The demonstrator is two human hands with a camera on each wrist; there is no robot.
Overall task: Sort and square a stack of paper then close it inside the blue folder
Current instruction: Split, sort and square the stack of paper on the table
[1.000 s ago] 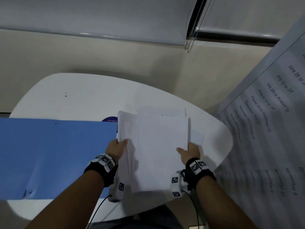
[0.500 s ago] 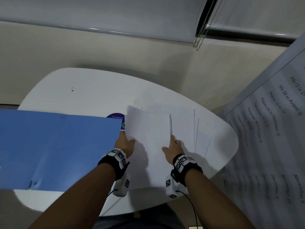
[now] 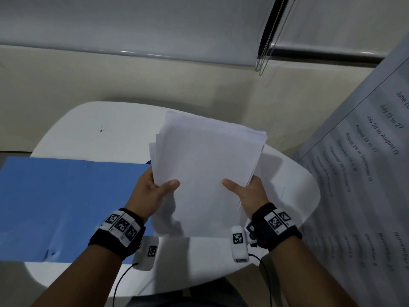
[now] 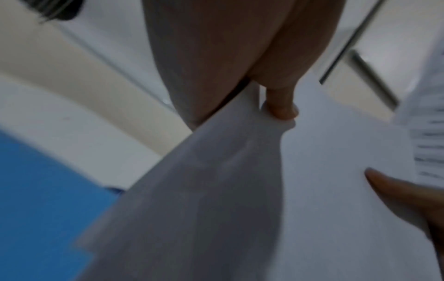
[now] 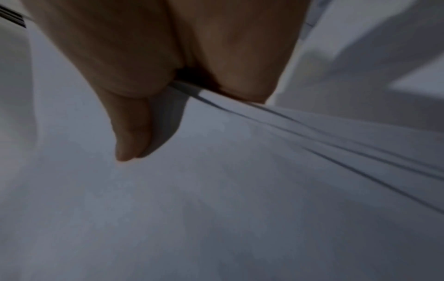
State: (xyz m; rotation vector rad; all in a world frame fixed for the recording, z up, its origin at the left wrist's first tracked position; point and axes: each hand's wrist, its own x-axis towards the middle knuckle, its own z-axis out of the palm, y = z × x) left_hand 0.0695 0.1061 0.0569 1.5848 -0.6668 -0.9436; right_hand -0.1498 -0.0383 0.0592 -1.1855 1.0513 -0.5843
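Observation:
A stack of white paper (image 3: 205, 169) is held up off the table, tilted toward me, its sheets fanned unevenly at the top left and right edges. My left hand (image 3: 155, 189) grips its left edge, thumb on the front sheet (image 4: 336, 190). My right hand (image 3: 245, 191) grips the right edge, thumb across the top sheet (image 5: 216, 190), with several sheet edges splayed beside the palm. The blue folder (image 3: 66, 204) lies open and flat on the left of the table, its right edge under the paper and my left wrist.
The white rounded table (image 3: 106, 127) stands against a cream wall (image 3: 110, 78). A large printed sheet of dates (image 3: 365, 173) hangs at the right. A blind with a bead chain (image 3: 270, 36) is above. One more white sheet (image 3: 274, 191) lies on the table at right.
The loose sheets that lay on the table have been gathered and lifted; both hands now hold the stack raised and tilted, higher and further forward than before.

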